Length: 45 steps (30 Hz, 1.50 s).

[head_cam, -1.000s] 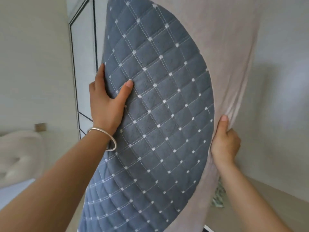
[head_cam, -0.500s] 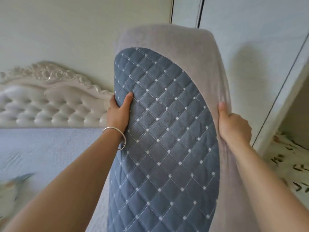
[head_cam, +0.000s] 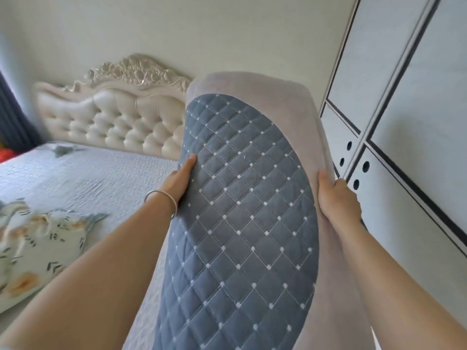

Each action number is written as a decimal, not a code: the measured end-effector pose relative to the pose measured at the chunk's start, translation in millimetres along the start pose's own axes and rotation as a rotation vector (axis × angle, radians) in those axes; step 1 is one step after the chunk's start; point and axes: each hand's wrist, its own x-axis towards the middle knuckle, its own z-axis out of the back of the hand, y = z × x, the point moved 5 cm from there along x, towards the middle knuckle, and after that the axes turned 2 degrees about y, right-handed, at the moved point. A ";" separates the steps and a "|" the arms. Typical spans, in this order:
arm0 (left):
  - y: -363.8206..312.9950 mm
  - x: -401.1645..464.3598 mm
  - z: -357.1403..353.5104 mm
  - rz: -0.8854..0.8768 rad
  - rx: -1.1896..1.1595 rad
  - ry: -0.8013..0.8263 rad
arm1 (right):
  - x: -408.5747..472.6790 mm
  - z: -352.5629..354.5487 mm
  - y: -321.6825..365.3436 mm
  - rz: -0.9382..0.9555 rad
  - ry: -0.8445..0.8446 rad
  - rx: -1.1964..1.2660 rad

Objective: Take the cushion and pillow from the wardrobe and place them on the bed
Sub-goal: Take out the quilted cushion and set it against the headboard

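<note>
I hold a large pillow (head_cam: 242, 223) upright in front of me; it is beige-grey with a blue quilted oval panel dotted white. My left hand (head_cam: 178, 181) grips its left edge, thumb on the blue panel, a silver bangle on the wrist. My right hand (head_cam: 336, 200) clasps its right edge. The bed (head_cam: 83, 178) with a pale blue quilted cover lies to the left, below and behind the pillow. A floral cushion (head_cam: 32, 251) lies on the bed at the lower left. The white wardrobe (head_cam: 394, 102) stands at the right, its doors closed.
A cream tufted headboard (head_cam: 118, 117) with carved trim stands against the back wall. A dark curtain (head_cam: 12, 122) hangs at the far left, with something red (head_cam: 6, 155) beside the bed there.
My view has swung left from the wardrobe to the bed. The pillow has come lower, and the bed and floral cushion have come into sight. Both hands keep their grip.
</note>
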 end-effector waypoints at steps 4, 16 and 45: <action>-3.7 56.0 -26.0 0.020 0.014 -0.067 | 85.9 -38.8 16.7 0.027 0.057 0.110; -13.3 202.8 -49.1 -0.049 -0.097 -0.265 | 258.3 -201.1 85.2 0.088 0.273 0.250; 8.1 620.1 179.0 0.268 -0.075 -0.991 | 441.5 -693.3 485.2 0.528 1.078 0.430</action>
